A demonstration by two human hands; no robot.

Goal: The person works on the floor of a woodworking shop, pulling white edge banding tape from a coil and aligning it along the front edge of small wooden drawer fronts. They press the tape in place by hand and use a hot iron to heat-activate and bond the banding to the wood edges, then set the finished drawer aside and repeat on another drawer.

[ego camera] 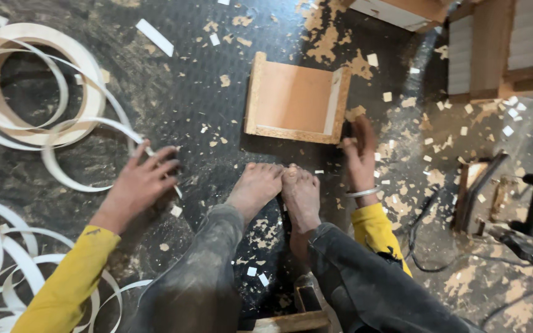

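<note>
I sit on a dark floor with my bare feet (pixel 279 188) stretched forward. A small three-sided particle-board frame (pixel 295 102) lies in front of them. My right hand (pixel 359 154) rests at its near right corner, fingers closed around something small that I cannot make out. My left hand (pixel 143 179) is spread over the floor to the left, fingers on the end of a white edge-banding strip (pixel 94 123) that runs back to a loose coil (pixel 32 86).
More white strip loops (pixel 7 253) lie at the lower left. Wood chips and sawdust (pixel 402 191) cover the floor. A black power tool with a cord (pixel 525 209) sits at the right. Wooden panels (pixel 501 49) stand at the top right.
</note>
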